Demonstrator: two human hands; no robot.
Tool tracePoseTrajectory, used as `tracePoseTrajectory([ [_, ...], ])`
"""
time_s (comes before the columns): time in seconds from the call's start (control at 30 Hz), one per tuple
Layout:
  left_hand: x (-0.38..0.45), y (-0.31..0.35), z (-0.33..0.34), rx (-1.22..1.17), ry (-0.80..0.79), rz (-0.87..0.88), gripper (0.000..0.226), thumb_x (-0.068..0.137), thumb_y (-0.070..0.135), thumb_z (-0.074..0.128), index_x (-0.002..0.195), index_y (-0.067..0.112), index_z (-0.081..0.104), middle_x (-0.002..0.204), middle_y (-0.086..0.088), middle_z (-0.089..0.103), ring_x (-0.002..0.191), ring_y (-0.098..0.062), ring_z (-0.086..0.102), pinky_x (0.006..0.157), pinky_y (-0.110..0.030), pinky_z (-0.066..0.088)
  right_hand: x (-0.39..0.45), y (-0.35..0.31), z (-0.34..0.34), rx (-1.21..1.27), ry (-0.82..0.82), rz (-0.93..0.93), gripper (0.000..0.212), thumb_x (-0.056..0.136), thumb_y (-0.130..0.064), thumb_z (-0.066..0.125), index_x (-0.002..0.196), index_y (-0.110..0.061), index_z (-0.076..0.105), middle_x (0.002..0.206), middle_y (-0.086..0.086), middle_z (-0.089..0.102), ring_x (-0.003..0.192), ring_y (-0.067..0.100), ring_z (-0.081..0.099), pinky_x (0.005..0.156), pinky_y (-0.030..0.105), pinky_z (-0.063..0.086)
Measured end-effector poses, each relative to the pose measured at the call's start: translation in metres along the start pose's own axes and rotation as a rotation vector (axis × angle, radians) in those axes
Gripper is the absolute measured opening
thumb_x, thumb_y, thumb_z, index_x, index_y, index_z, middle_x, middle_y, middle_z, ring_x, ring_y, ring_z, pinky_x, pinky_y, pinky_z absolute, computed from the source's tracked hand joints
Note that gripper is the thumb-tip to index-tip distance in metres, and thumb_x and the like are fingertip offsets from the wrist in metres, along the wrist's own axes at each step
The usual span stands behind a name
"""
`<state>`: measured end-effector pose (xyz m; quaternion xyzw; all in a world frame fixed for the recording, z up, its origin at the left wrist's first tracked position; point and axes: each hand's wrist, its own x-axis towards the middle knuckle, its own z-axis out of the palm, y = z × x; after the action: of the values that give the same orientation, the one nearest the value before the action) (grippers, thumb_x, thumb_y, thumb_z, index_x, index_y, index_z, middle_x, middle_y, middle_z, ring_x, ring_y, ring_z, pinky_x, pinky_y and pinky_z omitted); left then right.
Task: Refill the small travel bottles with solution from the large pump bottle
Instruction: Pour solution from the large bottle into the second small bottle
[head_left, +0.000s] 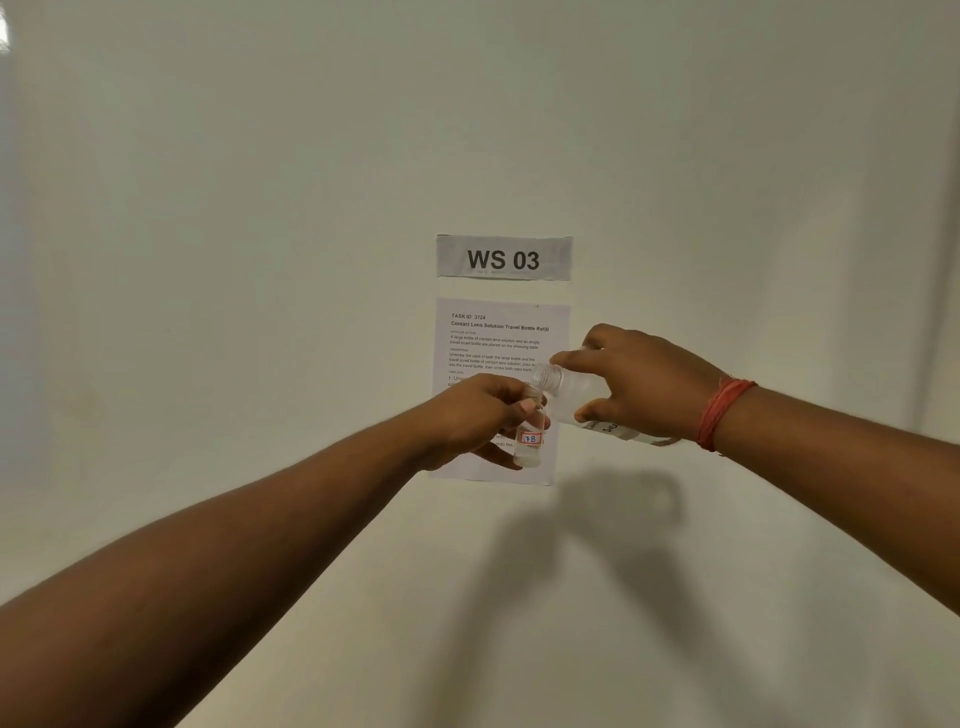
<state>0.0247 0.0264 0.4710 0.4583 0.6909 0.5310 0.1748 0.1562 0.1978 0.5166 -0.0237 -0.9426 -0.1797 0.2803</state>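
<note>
1. the left hand (478, 415) is curled round a small travel bottle (529, 441), holding it upright by its upper part; a red-bordered label reading "17b" shows on its side and the clear lower part hangs below the fingers.
2. the right hand (639, 384) grips the large bottle (571, 387) round its body, tipped sideways so its open threaded neck sits just above the small bottle's mouth. no pump head is visible on it.
3. both hands are raised close together in front of a wall, over a printed task sheet (501, 338) and a "ws 03" sign (504, 258). a red thread band (719, 413) circles the right wrist.
4. judged from this, pouring is under way or about to start; i cannot tell if liquid is flowing.
5. the small bottle looks light, stiff plastic and likely slippery when wet, so a hold near its neck steadies the narrow mouth. the large bottle seems heavier; a mid-body grip lets the tilt be eased gently.
</note>
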Motion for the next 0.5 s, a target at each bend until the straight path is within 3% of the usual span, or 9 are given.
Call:
tracePoseTrajectory([
  [0.5,0.002,0.0009,0.0013,0.02,0.006,0.004,0.021,0.106,0.016,0.051,0.119,0.008,0.066,0.117,-0.011,0.072,0.11,-0.03,0.07,0.084,-0.047,0.064,-0.0018,0.0024,-0.0066,-0.081,-0.016,-0.033,0.068,0.085,-0.043,0.071,0.146,-0.034,0.041,0.13,0.002,0.049,0.108,0.022,0.053,0.078,0.029,0.044],
])
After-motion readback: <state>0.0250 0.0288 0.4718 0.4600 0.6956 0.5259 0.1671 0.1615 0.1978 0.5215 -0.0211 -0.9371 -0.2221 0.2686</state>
